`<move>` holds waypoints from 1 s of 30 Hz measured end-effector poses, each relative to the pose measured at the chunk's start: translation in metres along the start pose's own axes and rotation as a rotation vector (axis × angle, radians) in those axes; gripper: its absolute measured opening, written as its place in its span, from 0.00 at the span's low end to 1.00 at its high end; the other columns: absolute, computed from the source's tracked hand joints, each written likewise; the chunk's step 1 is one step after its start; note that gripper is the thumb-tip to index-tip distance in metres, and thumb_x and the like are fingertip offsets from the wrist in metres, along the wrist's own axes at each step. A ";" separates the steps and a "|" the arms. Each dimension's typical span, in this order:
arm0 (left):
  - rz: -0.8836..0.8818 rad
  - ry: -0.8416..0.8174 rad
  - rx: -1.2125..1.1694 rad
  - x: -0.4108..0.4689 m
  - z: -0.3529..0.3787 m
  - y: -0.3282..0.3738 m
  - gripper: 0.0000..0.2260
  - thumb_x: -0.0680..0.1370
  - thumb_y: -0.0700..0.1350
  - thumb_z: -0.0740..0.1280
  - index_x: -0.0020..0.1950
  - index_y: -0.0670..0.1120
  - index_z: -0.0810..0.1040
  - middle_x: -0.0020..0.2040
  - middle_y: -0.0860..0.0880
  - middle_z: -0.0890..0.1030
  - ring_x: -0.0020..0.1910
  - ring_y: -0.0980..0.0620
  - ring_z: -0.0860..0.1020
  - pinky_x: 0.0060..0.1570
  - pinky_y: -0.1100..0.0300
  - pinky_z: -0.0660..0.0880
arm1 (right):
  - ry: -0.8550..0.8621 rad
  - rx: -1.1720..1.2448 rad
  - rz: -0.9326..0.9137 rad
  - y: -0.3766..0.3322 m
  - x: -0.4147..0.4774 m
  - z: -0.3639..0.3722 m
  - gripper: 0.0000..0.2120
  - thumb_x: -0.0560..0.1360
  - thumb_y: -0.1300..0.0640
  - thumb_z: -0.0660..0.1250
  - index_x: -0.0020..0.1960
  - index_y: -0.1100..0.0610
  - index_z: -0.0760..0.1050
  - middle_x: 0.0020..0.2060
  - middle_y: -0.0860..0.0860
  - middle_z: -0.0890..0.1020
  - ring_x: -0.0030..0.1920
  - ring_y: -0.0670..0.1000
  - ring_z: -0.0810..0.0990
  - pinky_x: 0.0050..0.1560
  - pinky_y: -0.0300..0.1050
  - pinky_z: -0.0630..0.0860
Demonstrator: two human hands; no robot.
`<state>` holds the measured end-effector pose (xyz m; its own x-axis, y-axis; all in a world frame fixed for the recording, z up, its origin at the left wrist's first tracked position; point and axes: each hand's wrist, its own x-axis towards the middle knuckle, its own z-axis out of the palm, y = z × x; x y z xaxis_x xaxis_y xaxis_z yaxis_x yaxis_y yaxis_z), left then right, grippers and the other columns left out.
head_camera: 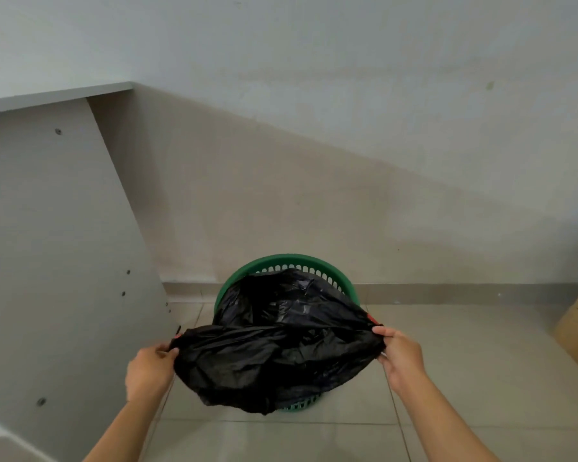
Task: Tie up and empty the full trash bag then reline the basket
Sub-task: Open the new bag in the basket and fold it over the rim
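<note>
Two hands hold one black trash bag (274, 358) stretched between them above a green basket (291, 257). The basket stands on the tiled floor (447, 411) near the floor's far edge, just in front of the wall skirting and beside a grey furniture panel (64, 245) on the left. Left hand (151, 366): fingers and thumb curled round a gathered bunch of the bag's rim at its left end. Right hand (401, 353): thumb and fingers pinching the rim at its right end. Short red pieces, probably a drawstring (371, 317), show at the rim just beside each grip. The film sags in loose folds between the two grips, hangs over the basket's near rim and hides most of the opening. Only the far arc of the perforated rim and a strip of the base on the near side show. Judged from its slack drape and crumpling, the bag is thin, soft and light, with no stiffness of its own; whether it has contents cannot be told. The glossy film is likely to be slippery, and may tear if dragged against the basket's perforated edge. The safest hold is therefore on the hemmed rim or the drawstring, bunched in the fingers at two opposite points as here, not on a single layer mid-panel.
</note>
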<state>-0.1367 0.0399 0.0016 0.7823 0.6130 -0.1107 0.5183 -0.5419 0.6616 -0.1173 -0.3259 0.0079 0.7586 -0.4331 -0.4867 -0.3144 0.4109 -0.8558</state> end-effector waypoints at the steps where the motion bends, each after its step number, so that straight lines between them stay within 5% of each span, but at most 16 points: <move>1: -0.008 0.041 0.021 -0.001 0.000 -0.001 0.10 0.78 0.40 0.61 0.56 0.41 0.78 0.53 0.38 0.80 0.52 0.38 0.77 0.47 0.51 0.72 | -0.006 -0.021 -0.016 0.002 0.002 -0.001 0.17 0.75 0.74 0.53 0.37 0.63 0.77 0.48 0.60 0.79 0.44 0.58 0.78 0.45 0.51 0.75; 4: 0.195 0.130 0.021 -0.014 0.012 0.023 0.13 0.77 0.38 0.57 0.60 0.42 0.74 0.59 0.40 0.76 0.58 0.39 0.73 0.56 0.46 0.71 | -0.076 -0.083 -0.056 0.004 -0.001 0.005 0.08 0.75 0.68 0.62 0.43 0.62 0.79 0.50 0.58 0.81 0.47 0.56 0.79 0.47 0.50 0.76; 8: 0.870 0.239 0.169 -0.062 0.040 0.073 0.12 0.75 0.42 0.66 0.59 0.47 0.75 0.57 0.50 0.77 0.57 0.50 0.72 0.53 0.51 0.71 | -0.146 -0.244 -0.133 0.011 -0.005 0.021 0.05 0.74 0.64 0.68 0.50 0.60 0.78 0.54 0.48 0.78 0.51 0.53 0.78 0.52 0.52 0.76; 11: 1.282 0.096 0.340 -0.086 0.067 0.081 0.10 0.74 0.45 0.62 0.55 0.50 0.76 0.51 0.54 0.79 0.52 0.53 0.77 0.54 0.57 0.66 | -0.128 -0.445 -0.207 0.017 -0.007 0.028 0.10 0.72 0.60 0.72 0.52 0.56 0.77 0.52 0.47 0.76 0.54 0.53 0.77 0.57 0.53 0.77; 13: 1.387 -0.026 0.522 -0.090 0.085 0.068 0.14 0.74 0.48 0.58 0.55 0.50 0.79 0.49 0.54 0.81 0.49 0.52 0.79 0.51 0.58 0.66 | -0.114 -0.546 -0.259 0.019 -0.006 0.029 0.12 0.71 0.59 0.72 0.53 0.56 0.77 0.51 0.50 0.77 0.52 0.52 0.76 0.54 0.48 0.75; 17: 1.152 -0.097 0.599 -0.078 0.083 0.034 0.18 0.78 0.54 0.54 0.58 0.51 0.80 0.49 0.53 0.83 0.47 0.51 0.81 0.42 0.56 0.76 | -0.089 -0.639 -0.335 0.020 0.002 0.027 0.11 0.71 0.63 0.71 0.53 0.58 0.77 0.50 0.52 0.77 0.49 0.51 0.74 0.49 0.42 0.70; 22: 0.865 -0.096 0.660 -0.031 0.048 -0.011 0.22 0.82 0.57 0.44 0.70 0.54 0.69 0.63 0.49 0.78 0.58 0.46 0.79 0.52 0.49 0.76 | 0.000 -0.587 -0.374 0.032 0.008 0.025 0.07 0.73 0.65 0.69 0.51 0.59 0.78 0.51 0.55 0.79 0.49 0.52 0.75 0.49 0.42 0.69; 24: 0.573 -0.173 0.612 -0.016 0.043 -0.023 0.21 0.82 0.56 0.49 0.74 0.55 0.63 0.69 0.50 0.72 0.64 0.46 0.73 0.59 0.49 0.72 | 0.004 -0.531 -0.341 0.035 0.006 0.026 0.07 0.73 0.65 0.69 0.51 0.60 0.78 0.50 0.54 0.78 0.49 0.52 0.74 0.49 0.42 0.69; 26: 0.245 -0.273 0.421 -0.013 0.038 -0.026 0.19 0.82 0.54 0.52 0.69 0.50 0.70 0.71 0.48 0.68 0.67 0.44 0.68 0.63 0.46 0.67 | -0.007 -0.498 -0.313 0.037 0.002 0.030 0.08 0.73 0.66 0.68 0.52 0.60 0.78 0.49 0.53 0.77 0.49 0.52 0.74 0.50 0.43 0.70; 27: 0.189 -0.231 0.326 -0.014 0.038 -0.028 0.17 0.81 0.52 0.54 0.65 0.47 0.74 0.68 0.46 0.71 0.65 0.43 0.69 0.62 0.46 0.67 | -0.022 -0.485 -0.295 0.039 0.000 0.034 0.08 0.73 0.66 0.68 0.51 0.59 0.78 0.48 0.53 0.77 0.49 0.52 0.75 0.51 0.44 0.72; 30: 0.380 0.153 0.107 -0.040 0.044 -0.010 0.07 0.80 0.44 0.60 0.55 0.44 0.75 0.52 0.47 0.76 0.53 0.45 0.72 0.51 0.51 0.67 | -0.104 -0.474 -0.249 0.050 -0.008 0.048 0.07 0.72 0.66 0.69 0.47 0.57 0.78 0.47 0.53 0.79 0.50 0.55 0.79 0.56 0.53 0.77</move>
<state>-0.1585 -0.0047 -0.0337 0.8688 0.4315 0.2428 0.2419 -0.7978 0.5523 -0.1117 -0.2638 -0.0230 0.8880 -0.3793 -0.2598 -0.3225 -0.1112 -0.9400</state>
